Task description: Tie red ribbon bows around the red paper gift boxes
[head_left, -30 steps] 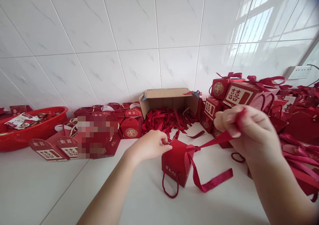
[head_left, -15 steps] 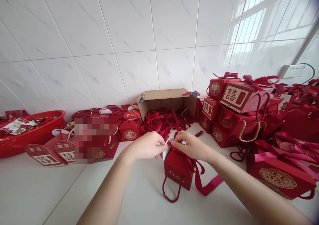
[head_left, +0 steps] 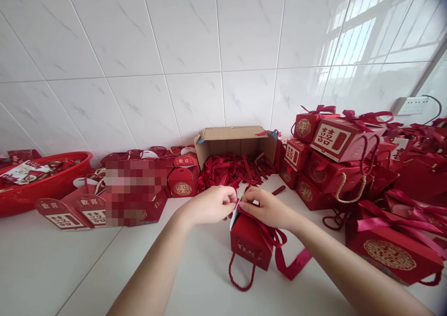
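Observation:
A small red gift box (head_left: 249, 241) stands in front of me, its white inner flap edge showing at the upper left. My left hand (head_left: 218, 204) pinches at the top of this box from the left, fingers closed on its flap. From the right, my right hand (head_left: 261, 206) is closed at the same top edge, fingers bent over the flap and ribbon. A dark red ribbon (head_left: 291, 264) trails from the box's right side onto the table. The box's rope handle (head_left: 240, 285) hangs down in front.
An open cardboard carton (head_left: 237, 133) full of loose red ribbons lies against the tiled wall. Stacked gift boxes (head_left: 331, 139) stand at right, with a bow-tied box (head_left: 394, 250) nearer. Open boxes (head_left: 66, 213) and a red basin (head_left: 75, 167) of sweets are at left.
The white flap edge has been folded down and is less visible between my hands. My fingers have come closer together at the box top. The view has shifted slightly.

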Demonstrator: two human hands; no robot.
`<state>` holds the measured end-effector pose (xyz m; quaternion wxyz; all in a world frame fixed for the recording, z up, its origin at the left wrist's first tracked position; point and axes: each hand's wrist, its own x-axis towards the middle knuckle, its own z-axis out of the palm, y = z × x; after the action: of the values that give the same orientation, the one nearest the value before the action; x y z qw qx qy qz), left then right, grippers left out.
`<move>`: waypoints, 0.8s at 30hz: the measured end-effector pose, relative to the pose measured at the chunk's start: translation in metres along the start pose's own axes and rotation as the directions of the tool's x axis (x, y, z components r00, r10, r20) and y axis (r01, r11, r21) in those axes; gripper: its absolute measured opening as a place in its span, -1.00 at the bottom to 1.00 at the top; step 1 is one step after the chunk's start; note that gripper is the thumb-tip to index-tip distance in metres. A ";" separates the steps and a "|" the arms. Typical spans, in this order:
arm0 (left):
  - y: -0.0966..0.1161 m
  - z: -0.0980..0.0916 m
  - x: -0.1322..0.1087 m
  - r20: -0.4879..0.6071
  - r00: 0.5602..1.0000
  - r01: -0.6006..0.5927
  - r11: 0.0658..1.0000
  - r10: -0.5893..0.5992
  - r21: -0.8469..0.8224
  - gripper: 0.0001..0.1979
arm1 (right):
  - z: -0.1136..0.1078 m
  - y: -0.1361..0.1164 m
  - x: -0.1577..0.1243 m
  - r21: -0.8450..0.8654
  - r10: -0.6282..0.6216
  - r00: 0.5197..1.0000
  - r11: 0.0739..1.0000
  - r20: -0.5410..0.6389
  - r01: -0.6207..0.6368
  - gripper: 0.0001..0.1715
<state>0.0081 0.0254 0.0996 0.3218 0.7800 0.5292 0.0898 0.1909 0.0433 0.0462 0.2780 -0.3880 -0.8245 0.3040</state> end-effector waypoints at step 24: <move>-0.019 -0.014 -0.007 0.067 0.996 -0.076 0.987 0.067 0.145 -0.77 | -0.043 -0.014 -0.030 -0.316 0.228 0.955 0.935 0.189 -0.161 -0.80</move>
<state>-0.0163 0.0300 0.1006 0.2762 0.8224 0.4958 0.0379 0.2301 0.0243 0.0778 0.0908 -0.4688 -0.8440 0.2443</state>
